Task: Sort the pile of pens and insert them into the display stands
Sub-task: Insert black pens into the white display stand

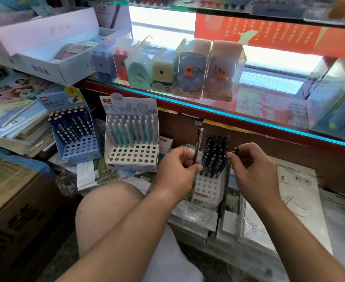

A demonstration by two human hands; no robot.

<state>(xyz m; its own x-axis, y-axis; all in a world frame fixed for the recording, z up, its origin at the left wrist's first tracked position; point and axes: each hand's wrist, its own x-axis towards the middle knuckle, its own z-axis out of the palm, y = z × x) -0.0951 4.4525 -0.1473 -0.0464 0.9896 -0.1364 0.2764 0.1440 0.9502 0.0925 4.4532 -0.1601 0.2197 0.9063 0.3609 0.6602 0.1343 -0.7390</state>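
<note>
Partly done: pen (198, 143) gripped upright in left hand (176, 167), small dark piece (236, 150) pinched in right hand (253, 169), stand (208, 186) between them filled at rear only, white stand (133, 156) and blue stand (80, 149) beyond left hand half empty.

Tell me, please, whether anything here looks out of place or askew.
Nothing looks spilled or damaged. The blue stand looks tilted on a heap of loose papers, not a flat surface. The left hand holds a pen upright beside the near stand, while the right hand pinches a small dark piece, perhaps a cap.
</note>
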